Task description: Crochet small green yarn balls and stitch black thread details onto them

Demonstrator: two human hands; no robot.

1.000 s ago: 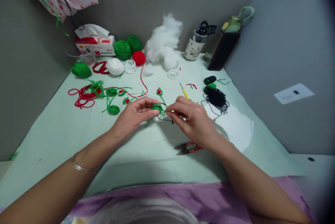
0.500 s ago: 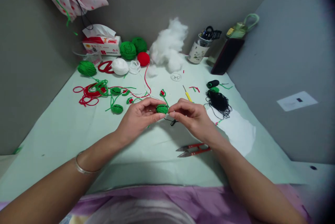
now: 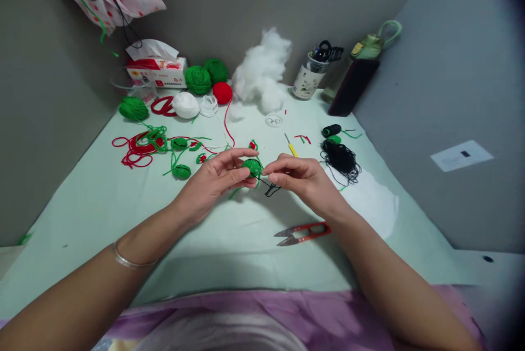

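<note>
My left hand (image 3: 217,179) grips a small round green crocheted piece (image 3: 251,166) between thumb and fingers. Close against the right side of that piece, my right hand (image 3: 299,176) is pinched; whatever lies between its fingertips is too small to make out. A black thread (image 3: 270,190) runs from the piece and hangs in loops below my right fingers. Behind my hands lies a small red and green crocheted piece (image 3: 253,145). Red-handled thread snips (image 3: 303,233) rest on the table in front of my right hand, blades pointing left.
Green crocheted balls (image 3: 181,171) and tangled red yarn (image 3: 135,150) lie to the left. Yarn balls (image 3: 198,80), a tissue box (image 3: 158,73), white stuffing (image 3: 262,75), a pen cup (image 3: 308,79) and a bottle (image 3: 367,47) line the back. A yellow-handled crochet hook (image 3: 292,148) and black yarn (image 3: 342,161) sit right.
The green piece has been turned in my left hand, whose index finger has lifted off its top. More black thread shows below it. The view has shifted slightly.
</note>
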